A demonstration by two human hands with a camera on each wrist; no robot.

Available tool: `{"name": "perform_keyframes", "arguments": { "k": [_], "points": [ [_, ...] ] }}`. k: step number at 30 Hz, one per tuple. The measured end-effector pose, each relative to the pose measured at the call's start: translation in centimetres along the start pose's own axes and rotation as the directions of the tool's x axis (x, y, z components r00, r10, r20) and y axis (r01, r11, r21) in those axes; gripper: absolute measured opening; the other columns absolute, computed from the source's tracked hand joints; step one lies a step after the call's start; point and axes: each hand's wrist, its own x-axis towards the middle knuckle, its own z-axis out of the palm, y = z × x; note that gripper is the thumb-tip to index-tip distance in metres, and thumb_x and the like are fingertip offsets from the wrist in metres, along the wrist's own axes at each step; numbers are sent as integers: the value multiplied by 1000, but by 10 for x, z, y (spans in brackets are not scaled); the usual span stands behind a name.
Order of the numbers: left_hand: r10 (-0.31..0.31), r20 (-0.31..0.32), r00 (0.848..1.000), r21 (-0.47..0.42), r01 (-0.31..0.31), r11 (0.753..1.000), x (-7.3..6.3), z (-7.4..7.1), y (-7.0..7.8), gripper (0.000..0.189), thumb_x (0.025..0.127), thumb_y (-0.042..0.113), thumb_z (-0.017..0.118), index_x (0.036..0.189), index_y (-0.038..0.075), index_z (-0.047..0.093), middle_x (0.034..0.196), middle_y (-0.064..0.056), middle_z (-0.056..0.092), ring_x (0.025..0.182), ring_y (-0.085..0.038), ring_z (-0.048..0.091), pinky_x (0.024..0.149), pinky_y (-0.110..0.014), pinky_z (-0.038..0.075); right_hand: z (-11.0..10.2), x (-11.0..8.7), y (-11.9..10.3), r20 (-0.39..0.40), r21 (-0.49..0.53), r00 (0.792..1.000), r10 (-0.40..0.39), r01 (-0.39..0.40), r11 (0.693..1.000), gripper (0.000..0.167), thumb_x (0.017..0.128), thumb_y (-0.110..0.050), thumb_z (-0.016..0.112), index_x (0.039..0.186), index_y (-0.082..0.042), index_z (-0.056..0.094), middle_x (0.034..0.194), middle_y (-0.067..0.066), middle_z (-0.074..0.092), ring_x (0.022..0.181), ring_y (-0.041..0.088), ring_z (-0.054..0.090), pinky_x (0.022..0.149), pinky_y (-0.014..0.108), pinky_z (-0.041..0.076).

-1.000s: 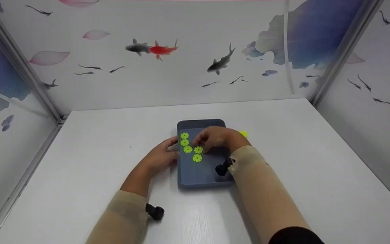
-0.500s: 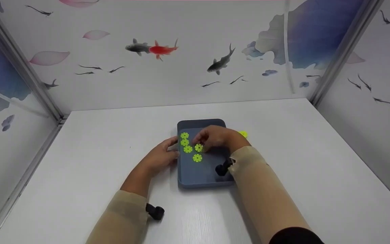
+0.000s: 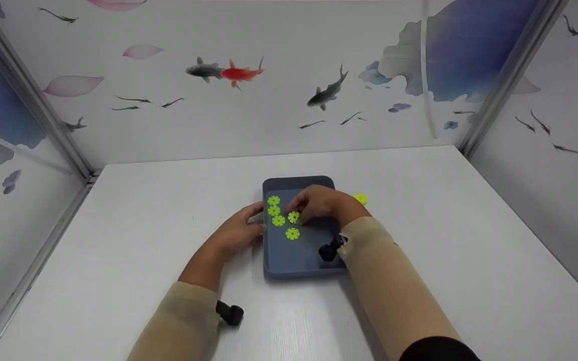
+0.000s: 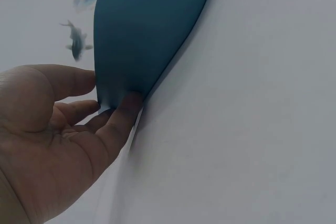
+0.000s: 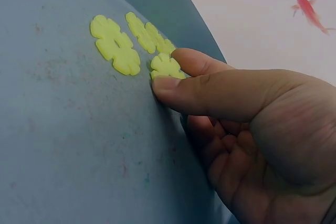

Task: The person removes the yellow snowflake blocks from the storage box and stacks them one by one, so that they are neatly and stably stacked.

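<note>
In the head view, a grey-blue tray [image 3: 296, 255] lies on the table. My right hand [image 3: 319, 204] reaches into it, and in the right wrist view its thumb and finger pinch a yellow-green snowflake disc [image 5: 166, 65] by its edge. The held disc is tilted, close over the tray floor. Another disc [image 3: 292, 233] lies nearer the front of the tray. Several linked discs [image 3: 274, 210] form a bent row along the tray's left side. My left hand [image 3: 238, 231] rests its fingertips against the outside of the tray's left wall [image 4: 149, 30].
Part of another bright yellow thing [image 3: 360, 199] shows on the white table [image 3: 419, 200] beyond my right wrist. Printed panels with fish and petals [image 3: 279, 115] enclose the table at the back and sides. Black wrist cameras [image 3: 230, 314] jut from both sleeves.
The disc in my right fingers has shifted slightly away from the front disc and now stands more tilted. My left hand and the tray have stayed where they were.
</note>
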Motion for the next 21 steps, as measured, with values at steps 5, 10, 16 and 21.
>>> {"name": "perform_keyframes", "arguments": {
  "k": [5, 10, 16, 21],
  "points": [
    [3, 2, 1000, -7, -3, 1000, 0, 0, -1, 70, 105, 9, 57, 170, 19, 32, 178, -2, 31, 152, -30, 53, 123, -49, 48, 0, 0, -1, -5, -20, 1000, 4, -4, 1000, 33, 87, -16, 88, 112, -37, 83, 112, -6, 75, 104, 17, 61, 95, 34, 51],
    [0, 1, 1000, -4, 0, 1000, 1, -1, -2, 70, 105, 10, 57, 170, 20, 33, 177, -2, 31, 152, -30, 53, 122, -48, 49, 1, 1, 1, -9, -12, 1000, 6, -6, 1000, 30, 88, -18, 87, 112, -36, 83, 113, -5, 76, 105, 18, 63, 97, 36, 52],
    [-5, 0, 1000, 2, 5, 1000, 1, -1, -2, 69, 105, 11, 58, 169, 21, 34, 177, -1, 32, 153, -29, 52, 122, -49, 49, 1, 1, 3, -46, 19, 999, 15, -14, 1000, 22, 99, -22, 74, 112, -36, 84, 125, -5, 76, 118, 20, 64, 112, 43, 51],
    [-4, -1, 1000, -1, 4, 1000, 1, -1, -2, 68, 106, 11, 58, 169, 21, 34, 177, -1, 32, 153, -29, 51, 123, -48, 49, 1, 2, 3, -69, 49, 997, 24, -21, 999, 21, 103, -25, 68, 113, -33, 84, 129, -5, 76, 122, 21, 64, 116, 46, 50]
  ]
}}
